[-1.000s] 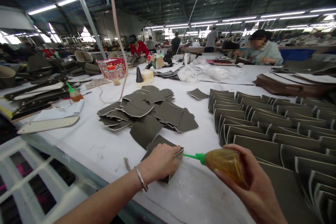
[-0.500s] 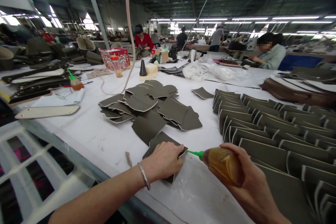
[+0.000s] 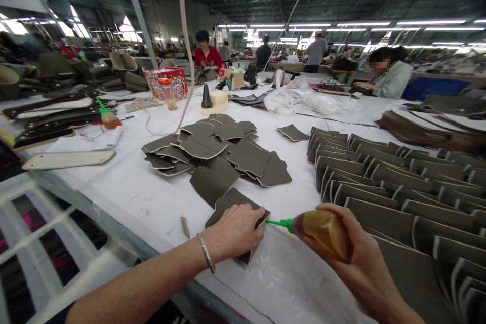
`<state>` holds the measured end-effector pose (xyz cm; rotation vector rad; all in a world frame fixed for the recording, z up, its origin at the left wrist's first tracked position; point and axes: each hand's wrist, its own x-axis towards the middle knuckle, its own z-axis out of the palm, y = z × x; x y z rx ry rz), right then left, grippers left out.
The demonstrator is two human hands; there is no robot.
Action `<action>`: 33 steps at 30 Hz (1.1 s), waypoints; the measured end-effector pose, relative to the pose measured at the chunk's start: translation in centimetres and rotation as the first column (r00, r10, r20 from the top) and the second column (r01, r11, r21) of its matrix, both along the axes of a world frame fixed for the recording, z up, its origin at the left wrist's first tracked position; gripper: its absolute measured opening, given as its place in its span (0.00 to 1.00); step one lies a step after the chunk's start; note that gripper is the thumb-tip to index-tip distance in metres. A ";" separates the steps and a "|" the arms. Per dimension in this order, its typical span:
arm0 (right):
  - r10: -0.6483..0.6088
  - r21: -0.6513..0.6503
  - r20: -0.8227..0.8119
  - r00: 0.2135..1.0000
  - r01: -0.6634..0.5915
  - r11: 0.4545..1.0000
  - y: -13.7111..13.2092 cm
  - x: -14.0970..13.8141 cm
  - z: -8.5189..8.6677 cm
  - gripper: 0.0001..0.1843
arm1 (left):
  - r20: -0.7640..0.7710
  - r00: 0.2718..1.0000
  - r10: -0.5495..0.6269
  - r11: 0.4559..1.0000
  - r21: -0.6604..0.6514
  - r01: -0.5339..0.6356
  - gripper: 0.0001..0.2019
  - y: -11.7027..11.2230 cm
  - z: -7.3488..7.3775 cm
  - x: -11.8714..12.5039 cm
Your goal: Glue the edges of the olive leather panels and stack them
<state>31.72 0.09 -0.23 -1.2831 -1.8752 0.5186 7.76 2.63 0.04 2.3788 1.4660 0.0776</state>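
My left hand (image 3: 233,230) presses down with curled fingers on a dark olive cut piece (image 3: 229,201) lying on the white table (image 3: 129,187). My right hand (image 3: 347,258) is wrapped round an amber glue bottle (image 3: 322,230). Its green nozzle (image 3: 279,223) points left and touches the right edge of that piece, beside my left fingers.
A loose heap of olive pieces (image 3: 216,154) lies behind my hands. Overlapped rows of pieces (image 3: 398,182) fill the right side. Another glue bottle (image 3: 108,119), a red box (image 3: 167,83), plastic bags (image 3: 299,101) and straps (image 3: 68,159) lie further off. Other people work at the far tables.
The nozzle tip has crept along the piece's right edge towards the far corner. Both hands have stayed almost in place.
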 end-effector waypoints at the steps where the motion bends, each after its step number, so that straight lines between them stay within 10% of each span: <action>1: -0.003 -0.021 -0.017 1.000 0.002 1.000 0.0 0.0 0.0 0.25 | 0.005 1.000 0.003 1.000 -0.003 -0.003 0.19 0.0 0.0 0.0; 33: 0.069 -0.262 -0.224 0.972 -0.128 0.957 -1.2 0.5 -1.5 0.25 | -0.005 0.999 -0.034 0.999 -0.032 0.033 0.24 -0.1 -0.7 -0.4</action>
